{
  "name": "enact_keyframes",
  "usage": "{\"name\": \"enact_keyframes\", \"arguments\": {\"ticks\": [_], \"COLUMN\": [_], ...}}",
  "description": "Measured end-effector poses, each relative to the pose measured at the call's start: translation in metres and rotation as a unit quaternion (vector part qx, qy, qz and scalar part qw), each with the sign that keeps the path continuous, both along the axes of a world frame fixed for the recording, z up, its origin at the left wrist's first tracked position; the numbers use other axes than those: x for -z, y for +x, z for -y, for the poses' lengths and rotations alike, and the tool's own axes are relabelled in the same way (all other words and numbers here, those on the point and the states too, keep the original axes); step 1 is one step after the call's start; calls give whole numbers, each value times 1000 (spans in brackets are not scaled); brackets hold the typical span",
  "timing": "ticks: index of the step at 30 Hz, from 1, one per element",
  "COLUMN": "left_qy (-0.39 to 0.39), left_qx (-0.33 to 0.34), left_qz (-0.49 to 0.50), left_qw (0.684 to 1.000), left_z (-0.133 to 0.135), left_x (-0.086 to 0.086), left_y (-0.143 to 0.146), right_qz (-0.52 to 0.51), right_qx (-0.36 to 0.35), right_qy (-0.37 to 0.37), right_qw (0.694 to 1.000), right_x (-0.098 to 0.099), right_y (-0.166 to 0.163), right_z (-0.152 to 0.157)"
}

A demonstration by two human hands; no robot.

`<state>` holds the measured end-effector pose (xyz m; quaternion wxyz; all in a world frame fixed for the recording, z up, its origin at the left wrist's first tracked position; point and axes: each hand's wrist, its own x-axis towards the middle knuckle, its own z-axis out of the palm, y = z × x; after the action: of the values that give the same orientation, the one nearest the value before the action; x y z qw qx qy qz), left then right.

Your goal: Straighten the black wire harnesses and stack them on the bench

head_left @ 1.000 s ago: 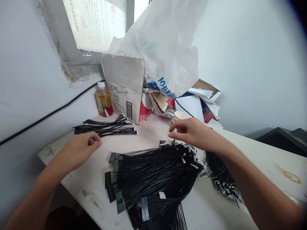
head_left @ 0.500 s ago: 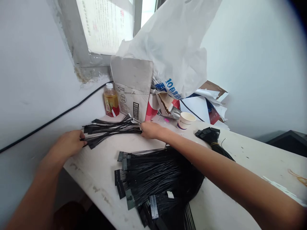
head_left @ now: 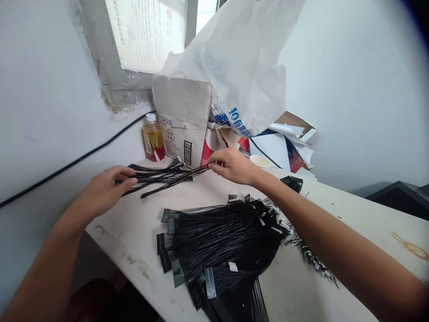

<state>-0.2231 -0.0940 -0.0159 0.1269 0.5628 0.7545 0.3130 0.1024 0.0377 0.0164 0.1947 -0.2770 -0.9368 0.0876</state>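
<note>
My left hand [head_left: 106,188] grips the left end of a small bundle of thin black wire harnesses [head_left: 161,175], fingers curled over it. My right hand [head_left: 231,164] pinches the right end of the same bundle, which is lifted slightly off the white table [head_left: 134,241]; one harness droops toward the tabletop. A big heap of the same black harnesses with connector ends [head_left: 221,241] lies in front of me, under my right forearm.
A cardboard box [head_left: 182,125], a white plastic bag [head_left: 241,67] and torn packaging stand at the back. A tea bottle [head_left: 153,142] sits by the wall, a paper cup [head_left: 259,161] behind my right hand. A black cable [head_left: 67,167] runs along the wall.
Both hands have raised the small bundle off the table. My right hand moved up and right with its end; my left hand closed over the left end.
</note>
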Motion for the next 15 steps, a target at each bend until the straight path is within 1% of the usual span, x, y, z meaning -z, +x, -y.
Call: {"name": "enact_keyframes", "arguments": {"ticks": [2,5,7,9,10,12,15], "left_qy": [-12,-4,-19,-37,-32,11,82], "left_qx": [58,86,124,148,148,137,127], "left_qz": [125,231,326,399,415,432,451], "left_qw": [990,969,937,904,897,891,880], "left_z": [-2,-5,-5,-6,-6,-6,-6], "left_x": [1,7,11,12,12,9,6], "left_y": [19,42,53,59,60,61,63], "right_qz": [-115,-263,-332,-366,-372,-375,-381], "right_qx": [6,10,12,29,40,56,66], "right_qy": [-58,-130,-142,-145,-148,-170,-246], "right_qw": [992,956,932,919,915,910,889], "right_x": [-9,-15,-16,-14,-13,-10,-2], "right_y": [11,26,37,48,54,67,84], "right_z": [12,30,38,43,45,47,52]}}
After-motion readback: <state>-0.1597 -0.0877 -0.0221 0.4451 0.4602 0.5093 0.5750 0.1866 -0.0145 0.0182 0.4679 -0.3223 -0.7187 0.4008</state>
